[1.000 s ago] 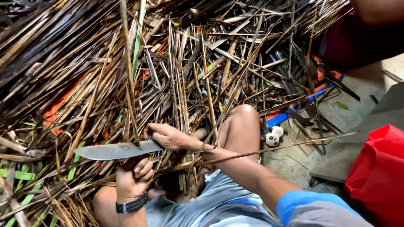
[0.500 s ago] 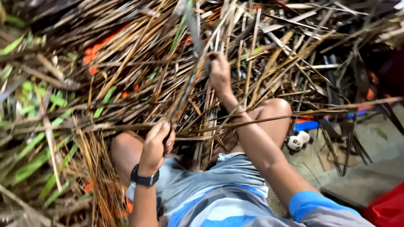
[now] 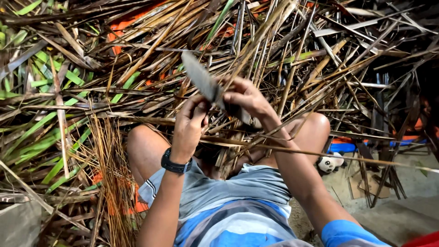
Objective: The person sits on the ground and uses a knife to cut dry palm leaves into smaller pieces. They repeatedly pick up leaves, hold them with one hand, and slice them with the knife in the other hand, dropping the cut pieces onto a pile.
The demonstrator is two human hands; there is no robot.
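My right hand [image 3: 247, 98] grips the handle of a large knife [image 3: 201, 77], its grey blade pointing up and to the left over the pile. My left hand [image 3: 190, 126], with a black watch on the wrist, is closed beside the blade's base, pinching a thin dry stalk [image 3: 274, 146] that runs across my knees. Both hands are in front of my bent knees. I sit with a striped blue and grey shirt in view.
A dense heap of dry brown stalks and leaves [image 3: 283, 50] fills the view ahead, with green leaves [image 3: 41, 137] at the left. Orange sheeting [image 3: 123, 27] shows under the heap. A small black and white toy [image 3: 329, 163] lies on the concrete floor at the right.
My right hand came back from the pile toward my knees with the knife, its blade now angled up-left. The left hand rose to meet it near the blade.
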